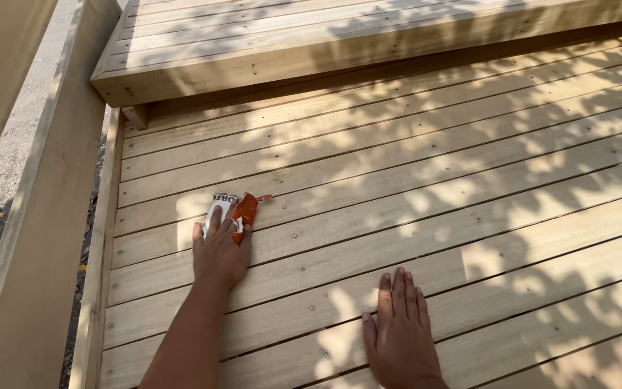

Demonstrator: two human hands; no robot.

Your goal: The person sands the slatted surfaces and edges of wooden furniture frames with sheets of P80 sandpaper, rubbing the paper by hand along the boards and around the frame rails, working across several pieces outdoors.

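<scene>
The left hand [219,252] lies palm down on the wooden deck [469,187], fingers spread and flat over a folded orange and white sheet of sandpaper [239,207] — pressing it to a board rather than gripping it. The sheet sits near the deck's left edge, just beyond the fingertips' reach on its far side. The right hand [399,328] rests open and flat on the boards nearer the camera, holding nothing, well apart from the sheet. A raised wooden step [268,50] crosses the top — a pale upright board [44,216] borders the left side.
</scene>
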